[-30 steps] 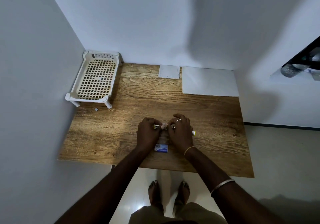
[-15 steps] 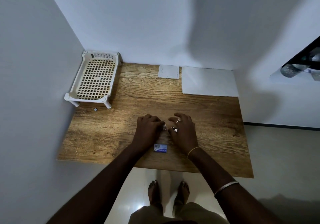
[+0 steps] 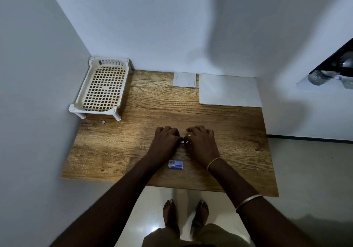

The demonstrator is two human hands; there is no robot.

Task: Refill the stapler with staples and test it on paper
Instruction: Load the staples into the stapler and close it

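Observation:
My left hand (image 3: 165, 140) and my right hand (image 3: 202, 142) rest knuckles-up on the wooden table (image 3: 133, 147), side by side, fingers curled. Between their fingertips a small metal stapler (image 3: 185, 142) shows only as a few shiny bits; most of it is hidden under both hands. A small blue staple box (image 3: 175, 164) lies flat just behind my wrists, near the front edge. A large white sheet of paper (image 3: 229, 91) lies at the back right, with a smaller white sheet (image 3: 184, 79) to its left.
A cream plastic mesh rack (image 3: 103, 88) on short legs stands in the back left corner against the walls. A tiny grey object (image 3: 103, 122) lies in front of it. The table ends at the front, where my bare feet stand on the floor.
Both hands have flattened down over the stapler and closed together. The metal ends that stuck out beside each hand a second ago are now covered.

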